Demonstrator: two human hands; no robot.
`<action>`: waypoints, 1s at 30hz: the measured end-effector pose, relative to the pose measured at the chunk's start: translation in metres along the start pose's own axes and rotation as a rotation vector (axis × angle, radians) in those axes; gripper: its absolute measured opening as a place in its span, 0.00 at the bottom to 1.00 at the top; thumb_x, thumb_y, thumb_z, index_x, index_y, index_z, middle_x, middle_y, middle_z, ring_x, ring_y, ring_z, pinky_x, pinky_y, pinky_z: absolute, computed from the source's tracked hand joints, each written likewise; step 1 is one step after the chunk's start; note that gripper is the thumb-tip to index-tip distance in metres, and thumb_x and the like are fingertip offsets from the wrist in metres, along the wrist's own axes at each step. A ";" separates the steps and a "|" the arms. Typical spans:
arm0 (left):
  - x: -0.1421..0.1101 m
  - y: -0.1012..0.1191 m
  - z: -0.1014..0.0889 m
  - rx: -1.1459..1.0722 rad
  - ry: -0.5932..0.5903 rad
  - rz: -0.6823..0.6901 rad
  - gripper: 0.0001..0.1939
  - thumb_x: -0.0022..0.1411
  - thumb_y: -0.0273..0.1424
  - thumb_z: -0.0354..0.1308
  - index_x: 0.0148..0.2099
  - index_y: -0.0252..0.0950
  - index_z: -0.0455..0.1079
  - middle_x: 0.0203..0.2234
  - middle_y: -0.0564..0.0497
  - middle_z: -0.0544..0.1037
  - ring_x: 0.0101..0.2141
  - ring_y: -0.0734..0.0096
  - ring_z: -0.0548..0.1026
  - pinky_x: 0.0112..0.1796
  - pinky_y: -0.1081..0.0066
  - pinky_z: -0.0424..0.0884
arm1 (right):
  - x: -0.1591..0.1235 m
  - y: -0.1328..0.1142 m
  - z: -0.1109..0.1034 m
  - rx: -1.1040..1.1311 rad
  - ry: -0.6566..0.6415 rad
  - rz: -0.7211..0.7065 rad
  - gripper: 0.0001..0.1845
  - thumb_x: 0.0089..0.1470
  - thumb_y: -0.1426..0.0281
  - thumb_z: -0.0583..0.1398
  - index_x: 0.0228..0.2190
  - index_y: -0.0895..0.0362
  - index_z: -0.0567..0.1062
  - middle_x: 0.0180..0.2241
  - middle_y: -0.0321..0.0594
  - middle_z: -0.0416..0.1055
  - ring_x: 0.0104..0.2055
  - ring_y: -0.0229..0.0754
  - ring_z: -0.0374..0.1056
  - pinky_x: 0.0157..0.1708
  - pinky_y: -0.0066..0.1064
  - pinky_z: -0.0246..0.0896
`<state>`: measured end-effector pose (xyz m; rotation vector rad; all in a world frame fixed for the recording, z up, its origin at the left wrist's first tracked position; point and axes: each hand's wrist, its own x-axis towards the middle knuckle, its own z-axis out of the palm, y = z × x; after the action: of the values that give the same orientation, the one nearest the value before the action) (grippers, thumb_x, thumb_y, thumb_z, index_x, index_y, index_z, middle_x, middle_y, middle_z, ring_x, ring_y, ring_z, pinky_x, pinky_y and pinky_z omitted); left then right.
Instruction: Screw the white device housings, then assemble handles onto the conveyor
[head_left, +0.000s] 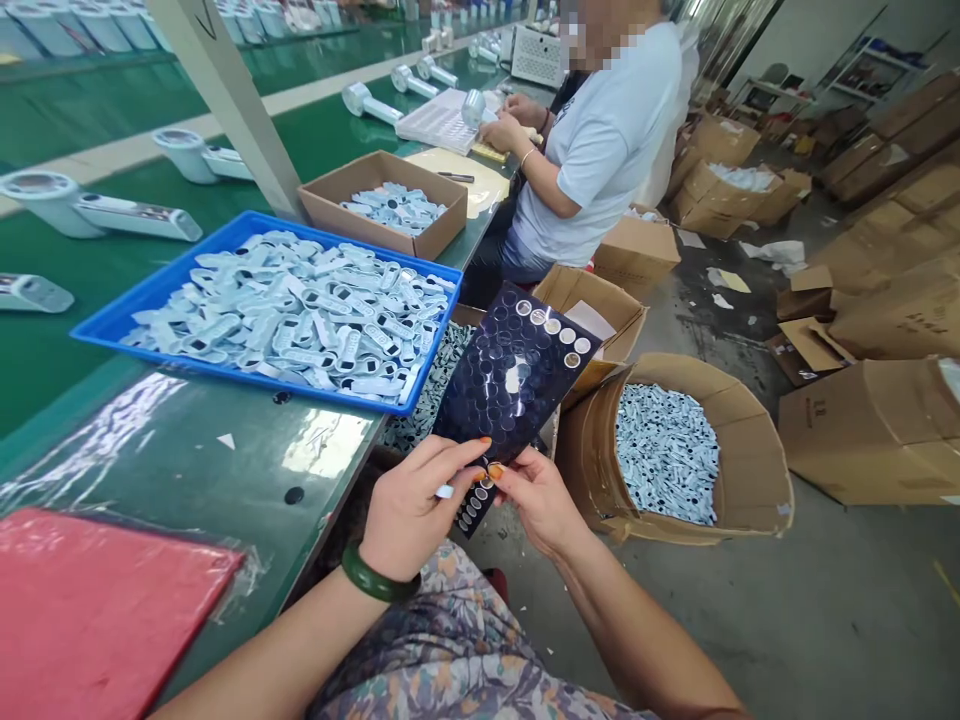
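Observation:
A dark sheet of round stickers (499, 375) tilts over my lap, with pale round spots along its top right edge and lower end. My right hand (544, 500) pinches the lower part of this sheet between thumb and fingers. Beside it, my left hand (416, 500), a green bangle at the wrist, is closed with its fingertips against the sheet. The end of a small light blue plastic part (445, 491) shows between the left fingers; the rest is hidden. Both thumbs nearly meet at the sheet's lower end.
A blue tray (247, 375) heaped with light blue parts stands on the green table (330, 450). Behind it is a cardboard box (435, 240) of similar parts. A red pad (97, 610) lies front left. Right, a large carton (750, 480) holds small parts. A co-worker (607, 140) sits ahead.

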<state>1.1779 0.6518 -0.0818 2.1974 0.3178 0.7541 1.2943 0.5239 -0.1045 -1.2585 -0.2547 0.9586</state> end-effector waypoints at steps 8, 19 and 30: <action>0.005 0.002 -0.004 -0.006 -0.079 0.029 0.10 0.70 0.28 0.57 0.37 0.38 0.79 0.33 0.49 0.79 0.34 0.71 0.79 0.36 0.76 0.71 | 0.005 -0.005 -0.016 -0.141 0.028 0.014 0.22 0.45 0.49 0.68 0.29 0.55 0.75 0.26 0.35 0.70 0.26 0.37 0.62 0.26 0.28 0.61; 0.017 0.003 -0.007 -0.425 0.056 -0.493 0.08 0.55 0.37 0.67 0.30 0.38 0.79 0.29 0.50 0.79 0.27 0.69 0.73 0.29 0.72 0.68 | 0.086 -0.004 -0.075 -0.638 0.337 -0.198 0.14 0.47 0.77 0.65 0.38 0.55 0.80 0.42 0.47 0.76 0.53 0.53 0.67 0.56 0.41 0.60; 0.016 0.028 -0.007 -0.946 0.109 -0.847 0.27 0.44 0.50 0.77 0.34 0.34 0.75 0.12 0.58 0.66 0.15 0.78 0.61 0.20 0.77 0.58 | -0.002 -0.036 0.021 -0.501 -0.042 -0.637 0.05 0.61 0.66 0.64 0.36 0.53 0.79 0.34 0.38 0.76 0.34 0.39 0.71 0.33 0.30 0.66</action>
<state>1.1861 0.6445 -0.0512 0.9817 0.7089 0.3942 1.2964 0.5376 -0.0652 -1.4726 -0.9118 0.3731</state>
